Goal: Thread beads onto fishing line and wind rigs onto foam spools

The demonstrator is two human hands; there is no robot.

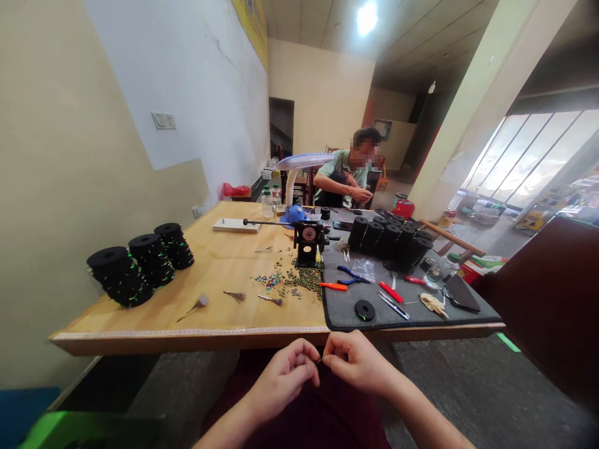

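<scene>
Both hands are held low, just in front of the wooden table's near edge and below its top, over the person's dark red lap. The left hand and the right hand meet fingertip to fingertip, each with thumb and forefinger pressed together on a thin little piece that spans the gap between them; it is too small to tell what it is. On the table's right part lies a grey mat that reaches the near edge. On the mat are a black disc, blue-handled pliers, a red-handled tool and, farther back, a row of black spools. Near the table's middle, at the mat's left border, stands a small black winding device, with loose coloured beads scattered on the bare wood before it. At the table's left end stand three more black spools with green flecks. A white measuring tape runs along the table's front edge. At the table's far end a desk lamp arches over, and beyond it a co-worker in a green shirt sits with hands busy at something of their own.
</scene>
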